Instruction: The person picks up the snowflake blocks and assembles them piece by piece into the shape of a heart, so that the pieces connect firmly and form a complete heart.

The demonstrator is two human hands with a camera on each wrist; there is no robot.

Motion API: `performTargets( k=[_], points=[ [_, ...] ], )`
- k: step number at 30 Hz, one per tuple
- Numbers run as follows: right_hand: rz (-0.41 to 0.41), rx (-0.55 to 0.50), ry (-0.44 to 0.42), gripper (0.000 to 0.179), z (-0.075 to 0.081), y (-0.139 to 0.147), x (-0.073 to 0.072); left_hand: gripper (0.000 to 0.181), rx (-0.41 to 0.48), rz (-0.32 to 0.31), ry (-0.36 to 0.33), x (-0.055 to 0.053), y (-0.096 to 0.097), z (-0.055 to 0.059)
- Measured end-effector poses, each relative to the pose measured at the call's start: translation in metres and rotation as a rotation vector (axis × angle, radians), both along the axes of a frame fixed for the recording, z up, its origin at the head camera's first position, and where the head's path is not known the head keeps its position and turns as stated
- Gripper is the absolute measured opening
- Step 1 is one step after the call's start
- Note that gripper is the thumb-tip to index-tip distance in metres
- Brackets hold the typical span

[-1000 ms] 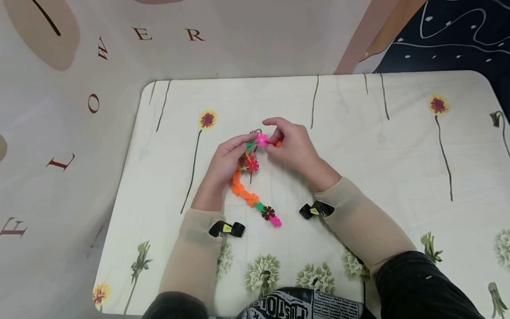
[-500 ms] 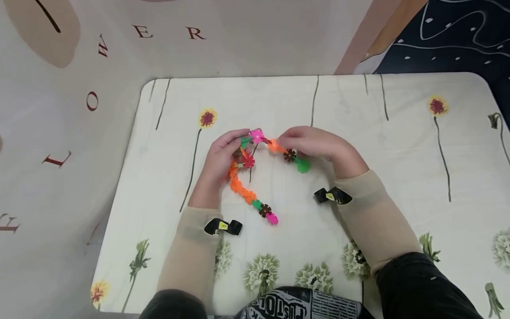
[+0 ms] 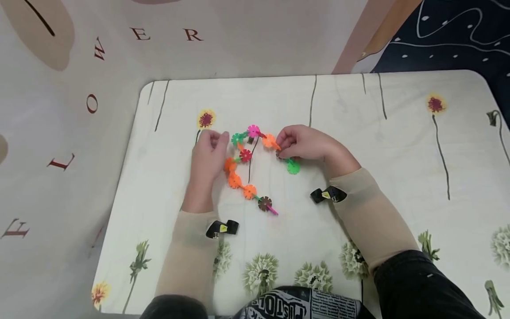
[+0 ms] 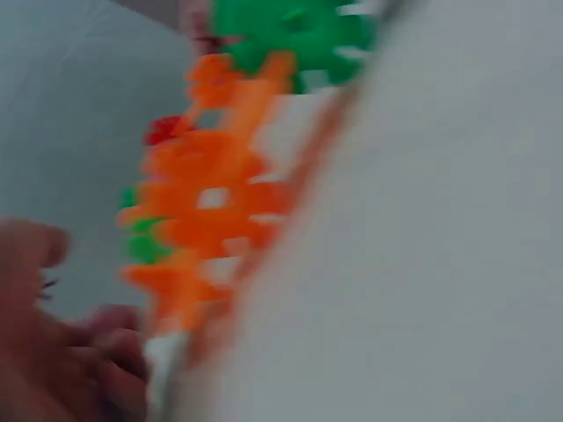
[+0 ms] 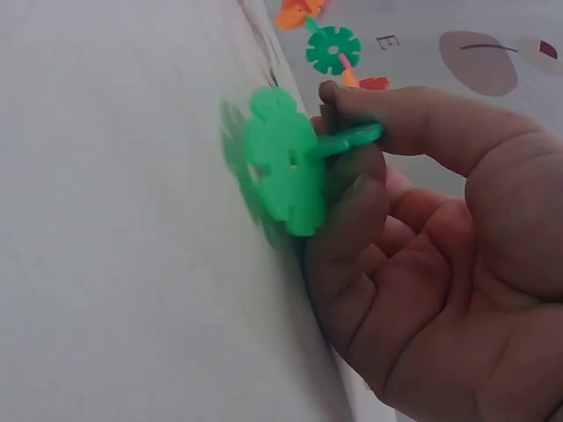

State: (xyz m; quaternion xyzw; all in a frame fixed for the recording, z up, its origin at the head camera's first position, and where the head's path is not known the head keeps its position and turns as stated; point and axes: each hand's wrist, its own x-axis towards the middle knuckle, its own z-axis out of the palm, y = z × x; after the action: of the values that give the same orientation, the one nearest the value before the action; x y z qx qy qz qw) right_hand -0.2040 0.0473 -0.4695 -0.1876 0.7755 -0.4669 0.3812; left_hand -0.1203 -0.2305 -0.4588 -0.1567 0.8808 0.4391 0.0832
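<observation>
A chain of notched plastic flower discs (image 3: 249,191) in orange, green, pink, red and brown curves across the tablecloth in the head view. At its right end my right hand (image 3: 304,141) pinches the links around a brown disc, mostly hidden by the fingers. Just beyond them sits a bright green end disc (image 5: 286,163), close to the cloth in the right wrist view. My left hand (image 3: 208,161) is left of the chain, apart from it, fingers loosely bent and holding nothing. Orange discs (image 4: 207,193) and a green disc (image 4: 295,31) appear blurred in the left wrist view.
A white cloth (image 3: 382,168) printed with flowers covers the table, its rounded far edge meeting a pale lettered backdrop (image 3: 255,40). Dark patterned fabric (image 3: 458,40) lies beyond the far right corner. Small black cameras (image 3: 223,228) are strapped at both wrists.
My left hand has let go of the chain and drawn left. My right hand shifted from the pink disc to the right end, and the chain has spread into a wider curve on the cloth.
</observation>
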Motion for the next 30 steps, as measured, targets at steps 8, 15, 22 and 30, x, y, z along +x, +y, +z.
performTargets(
  k=[8,15,22,30],
  points=[
    [-0.160,-0.124,-0.068,0.017,-0.002,0.000,-0.002,0.078,0.098,-0.352,-0.620,0.016,-0.022,0.038],
    [-0.319,-0.194,-0.100,0.016,-0.010,-0.003,-0.003,0.049,0.401,-0.467,-0.638,0.012,0.000,0.012],
    [-0.469,-0.363,-0.184,0.016,-0.016,-0.010,-0.001,0.030,0.451,-0.202,-0.478,0.005,0.027,-0.008],
    [-0.561,-0.526,-0.307,0.017,-0.016,-0.013,0.001,0.026,0.475,-0.043,-0.323,0.004,0.044,-0.013]
  ],
)
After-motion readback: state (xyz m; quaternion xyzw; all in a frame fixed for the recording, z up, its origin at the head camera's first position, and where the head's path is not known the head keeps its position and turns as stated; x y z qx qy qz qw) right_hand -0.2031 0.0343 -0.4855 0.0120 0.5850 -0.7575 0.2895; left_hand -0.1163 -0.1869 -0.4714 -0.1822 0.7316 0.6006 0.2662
